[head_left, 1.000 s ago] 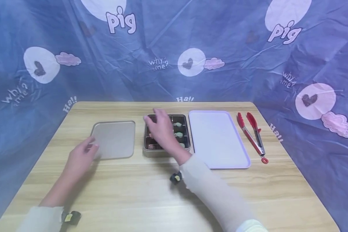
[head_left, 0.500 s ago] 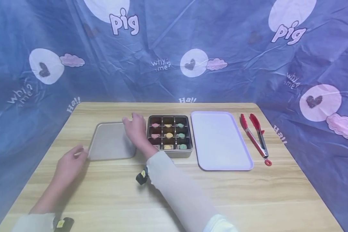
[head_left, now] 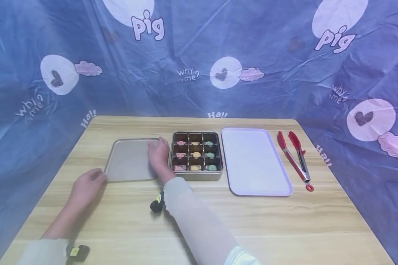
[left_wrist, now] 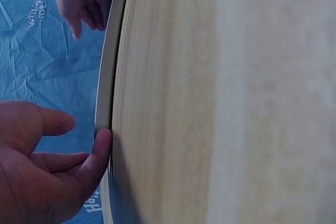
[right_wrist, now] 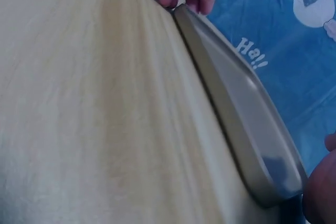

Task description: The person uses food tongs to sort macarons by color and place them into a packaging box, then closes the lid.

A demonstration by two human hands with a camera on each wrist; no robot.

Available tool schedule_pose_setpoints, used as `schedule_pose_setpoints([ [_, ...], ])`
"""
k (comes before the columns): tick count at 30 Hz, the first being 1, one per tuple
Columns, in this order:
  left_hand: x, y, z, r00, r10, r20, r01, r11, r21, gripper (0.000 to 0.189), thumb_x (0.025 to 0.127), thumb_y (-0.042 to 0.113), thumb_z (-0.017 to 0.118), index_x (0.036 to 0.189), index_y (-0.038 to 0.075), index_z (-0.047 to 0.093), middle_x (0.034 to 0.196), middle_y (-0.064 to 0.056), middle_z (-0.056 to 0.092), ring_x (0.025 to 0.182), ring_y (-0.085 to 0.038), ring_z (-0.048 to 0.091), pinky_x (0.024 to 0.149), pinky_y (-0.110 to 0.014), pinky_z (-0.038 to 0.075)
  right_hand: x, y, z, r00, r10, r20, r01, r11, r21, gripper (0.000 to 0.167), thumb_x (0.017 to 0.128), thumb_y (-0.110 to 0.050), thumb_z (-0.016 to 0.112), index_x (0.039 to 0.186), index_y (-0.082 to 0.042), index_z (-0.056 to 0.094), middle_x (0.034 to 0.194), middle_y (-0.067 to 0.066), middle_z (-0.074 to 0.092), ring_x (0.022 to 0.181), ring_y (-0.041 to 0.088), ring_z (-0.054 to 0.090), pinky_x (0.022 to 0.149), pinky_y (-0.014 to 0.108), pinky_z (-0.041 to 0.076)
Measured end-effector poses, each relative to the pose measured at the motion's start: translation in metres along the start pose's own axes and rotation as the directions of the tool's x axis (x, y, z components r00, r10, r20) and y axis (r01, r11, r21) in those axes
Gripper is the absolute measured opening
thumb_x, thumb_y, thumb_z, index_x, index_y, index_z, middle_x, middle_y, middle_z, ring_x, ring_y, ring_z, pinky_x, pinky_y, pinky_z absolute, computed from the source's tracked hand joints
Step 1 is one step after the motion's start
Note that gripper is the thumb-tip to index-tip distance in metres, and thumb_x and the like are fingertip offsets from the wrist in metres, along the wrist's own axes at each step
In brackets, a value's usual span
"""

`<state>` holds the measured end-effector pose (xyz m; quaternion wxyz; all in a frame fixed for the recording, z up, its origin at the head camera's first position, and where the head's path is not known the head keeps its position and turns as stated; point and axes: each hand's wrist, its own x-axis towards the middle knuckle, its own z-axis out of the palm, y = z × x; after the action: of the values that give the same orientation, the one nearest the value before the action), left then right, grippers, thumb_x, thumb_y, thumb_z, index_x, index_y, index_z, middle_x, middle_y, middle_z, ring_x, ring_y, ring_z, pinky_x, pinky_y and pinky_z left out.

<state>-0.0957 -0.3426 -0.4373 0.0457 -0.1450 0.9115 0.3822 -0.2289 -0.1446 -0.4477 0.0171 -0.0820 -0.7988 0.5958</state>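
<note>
A shallow, square, beige metal tin lid lies on the left of the table in the head view. At its near left corner my left hand touches the edge; the left wrist view shows one fingertip on the rim and the thumb apart from it. My right hand is at the lid's right edge, its fingertips partly hidden. Just right of that hand stands an open metal tin with dividers, holding small round pink, yellow and green pieces in its compartments.
A white tray with a lilac rim lies right of the tin. Farther right are red-tipped tongs, spread apart. Behind the wooden table hangs a blue printed cloth.
My right hand has moved left from above the tin to the lid's right edge, uncovering the compartments. My left hand drew slightly away from the lid, then came back to its edge.
</note>
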Motion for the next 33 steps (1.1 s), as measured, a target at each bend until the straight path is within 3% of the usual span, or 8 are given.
schedule_pose_setpoints([
  [12, 0.002, 0.008, 0.007, 0.999, -0.043, -0.011, 0.042, 0.996, -0.072, 0.054, 0.105, 0.021, 0.039, 0.148, -0.011, 0.037, 0.144, -0.038, 0.046, 0.127, -0.053, 0.052, 0.105, -0.063, 0.046, 0.0, 0.015, 0.006, 0.997, 0.017, -0.077, -0.003, 0.985, 0.172, 0.042, 0.1, -0.016, 0.059, 0.14, -0.003, 0.058, 0.142, 0.015, 0.058, 0.136, 0.031, 0.052, 0.118, 0.042, 0.041],
  [17, 0.0, 0.01, 0.009, 0.995, -0.086, -0.059, 0.073, 0.978, -0.197, 0.05, 0.104, 0.011, 0.042, 0.148, -0.011, 0.038, 0.145, -0.038, 0.044, 0.128, -0.05, 0.053, 0.086, -0.029, 0.062, -0.002, 0.013, 0.008, 0.995, 0.066, -0.069, -0.046, 0.965, 0.26, 0.039, 0.102, -0.018, 0.058, 0.139, -0.005, 0.059, 0.143, 0.013, 0.058, 0.135, 0.031, 0.052, 0.117, 0.043, 0.042],
  [19, -0.001, 0.008, 0.01, 0.992, -0.106, -0.074, 0.084, 0.963, -0.257, 0.049, 0.102, 0.008, 0.044, 0.148, -0.009, 0.04, 0.145, -0.037, 0.045, 0.126, -0.044, 0.058, 0.08, -0.017, 0.06, -0.003, 0.013, 0.008, 0.995, 0.074, -0.064, -0.052, 0.954, 0.295, 0.04, 0.102, -0.017, 0.057, 0.139, -0.004, 0.059, 0.143, 0.013, 0.058, 0.135, 0.031, 0.052, 0.117, 0.044, 0.042],
  [22, -0.003, 0.005, 0.007, 0.987, -0.139, -0.083, 0.1, 0.928, -0.358, 0.049, 0.101, 0.006, 0.047, 0.148, -0.007, 0.041, 0.147, -0.036, 0.044, 0.102, -0.016, 0.071, 0.079, -0.013, 0.058, -0.005, 0.014, 0.01, 0.995, 0.081, -0.05, -0.059, 0.939, 0.339, 0.041, 0.102, -0.017, 0.057, 0.14, -0.003, 0.058, 0.144, 0.014, 0.057, 0.136, 0.032, 0.052, 0.116, 0.043, 0.043],
  [25, -0.007, 0.001, 0.002, 0.983, -0.157, -0.097, 0.101, 0.899, -0.427, 0.048, 0.101, 0.005, 0.048, 0.148, -0.006, 0.042, 0.148, -0.036, 0.043, 0.081, 0.014, 0.061, 0.081, -0.013, 0.058, -0.007, 0.015, 0.011, 0.996, 0.078, -0.032, -0.062, 0.933, 0.355, 0.042, 0.102, -0.017, 0.057, 0.141, -0.003, 0.056, 0.145, 0.015, 0.056, 0.136, 0.032, 0.053, 0.116, 0.041, 0.044],
  [27, -0.008, -0.003, -0.001, 0.982, -0.159, -0.103, 0.093, 0.878, -0.469, 0.048, 0.102, 0.005, 0.048, 0.148, -0.007, 0.041, 0.149, -0.035, 0.042, 0.077, 0.018, 0.057, 0.082, -0.012, 0.057, -0.008, 0.016, 0.012, 0.997, 0.075, -0.025, -0.061, 0.93, 0.363, 0.043, 0.102, -0.017, 0.058, 0.142, -0.003, 0.056, 0.145, 0.015, 0.056, 0.136, 0.031, 0.053, 0.116, 0.041, 0.044],
  [31, -0.011, -0.011, -0.007, 0.978, -0.183, -0.096, 0.094, 0.808, -0.582, 0.049, 0.101, 0.005, 0.053, 0.147, -0.007, 0.041, 0.144, -0.024, 0.053, 0.078, 0.014, 0.063, 0.082, -0.013, 0.057, -0.01, 0.014, 0.011, 0.997, 0.071, -0.019, -0.058, 0.921, 0.385, 0.044, 0.101, -0.019, 0.059, 0.143, -0.006, 0.056, 0.146, 0.013, 0.056, 0.136, 0.03, 0.052, 0.115, 0.04, 0.044],
  [33, -0.011, -0.014, -0.009, 0.978, -0.196, -0.075, 0.102, 0.757, -0.646, 0.051, 0.1, 0.005, 0.056, 0.147, -0.007, 0.041, 0.129, -0.014, 0.066, 0.079, 0.01, 0.067, 0.082, -0.015, 0.058, -0.011, 0.012, 0.01, 0.998, 0.063, -0.015, -0.052, 0.914, 0.402, 0.044, 0.101, -0.021, 0.06, 0.143, -0.008, 0.056, 0.147, 0.012, 0.055, 0.136, 0.029, 0.053, 0.115, 0.04, 0.045],
])
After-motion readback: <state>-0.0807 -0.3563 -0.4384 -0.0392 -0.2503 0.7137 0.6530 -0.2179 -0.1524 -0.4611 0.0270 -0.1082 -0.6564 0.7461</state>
